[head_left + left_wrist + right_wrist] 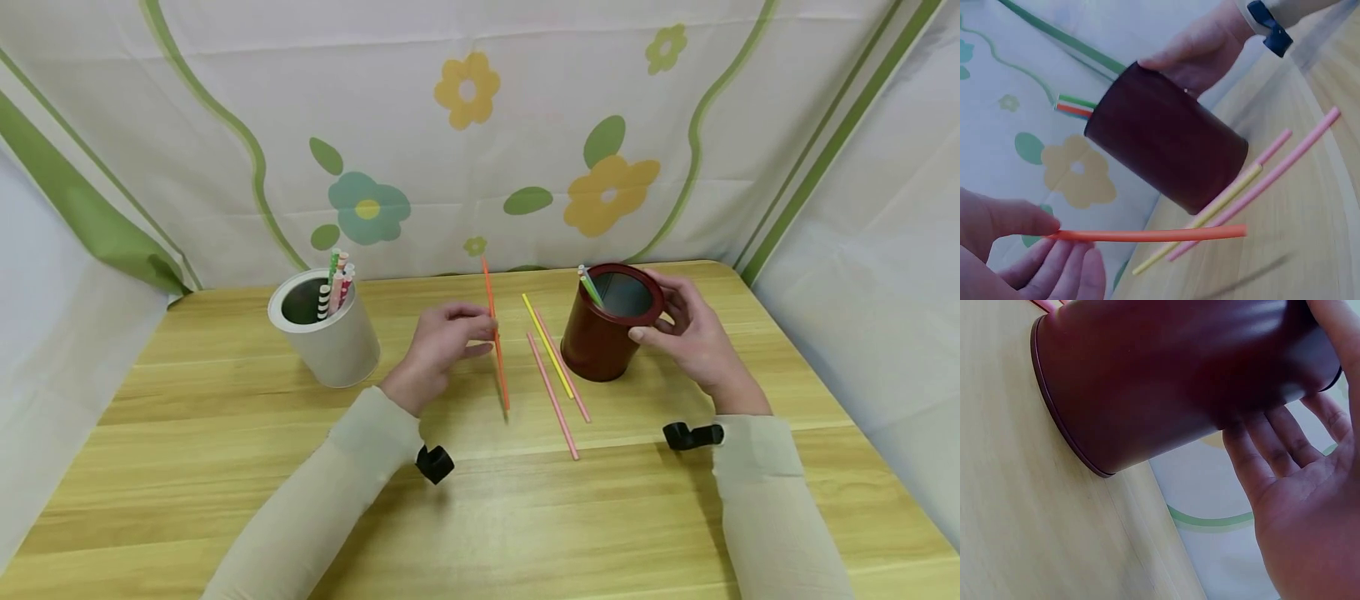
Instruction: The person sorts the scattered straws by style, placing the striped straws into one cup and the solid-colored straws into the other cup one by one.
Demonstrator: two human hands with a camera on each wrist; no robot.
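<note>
My left hand (442, 342) pinches an orange straw (501, 371) between thumb and fingers, above the table. In the left wrist view the orange straw (1160, 235) points toward a dark red canister (1166, 137). My right hand (697, 346) grips that canister (596, 346) by its right side near the rim, with the thumb in front and the fingers behind. The canister stands upright, and a few straws (590, 287), one of them green, lean inside it. Between my hands lie a yellow straw (551, 354) and two pink straws (553, 396).
A white canister (337, 350) holding several patterned straws (337, 292) stands at the left on the wooden table (187, 467). Behind the table hangs a flowered curtain (420, 150), with more pale cloth at both sides.
</note>
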